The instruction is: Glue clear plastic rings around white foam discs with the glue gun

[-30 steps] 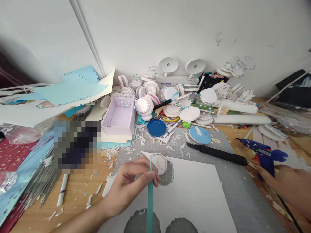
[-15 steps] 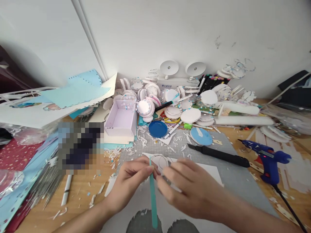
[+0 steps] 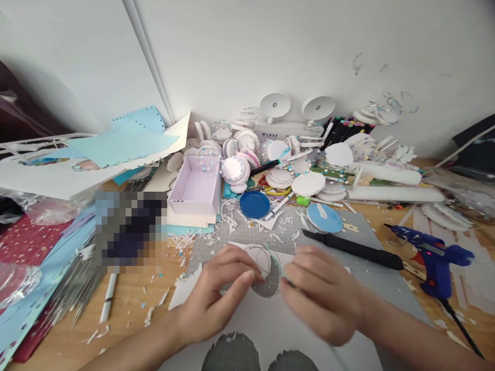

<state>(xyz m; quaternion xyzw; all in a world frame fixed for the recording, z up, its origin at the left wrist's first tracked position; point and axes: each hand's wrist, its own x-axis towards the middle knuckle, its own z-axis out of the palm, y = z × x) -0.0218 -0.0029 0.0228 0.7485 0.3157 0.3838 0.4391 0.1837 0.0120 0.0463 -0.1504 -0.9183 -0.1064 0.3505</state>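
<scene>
My left hand (image 3: 218, 296) and my right hand (image 3: 323, 299) meet over a white sheet (image 3: 309, 355) that lies on a grey cutting mat (image 3: 371, 288). Between their fingertips a thin teal paper strip (image 3: 275, 257) curves along the edge of a round cut-out (image 3: 266, 281) in the sheet. The left thumb and fingers are pinched together at the strip's left end. My right hand is slightly blurred, with its fingers curled and pressed at the strip's right end. A drawn circle (image 3: 258, 256) shows just beyond the fingers.
A blue glue gun (image 3: 436, 257) with a black cord stands at the right. A black craft knife (image 3: 356, 250) lies behind my hands. Farther back are a blue lid (image 3: 254, 204), a pale pink box (image 3: 195, 188), several white discs, markers and paper scraps. Stacked paper fills the left.
My right hand left the glue gun and came across to the strip. The strip, held upright before, is now bent down around the round cut-out between both hands.
</scene>
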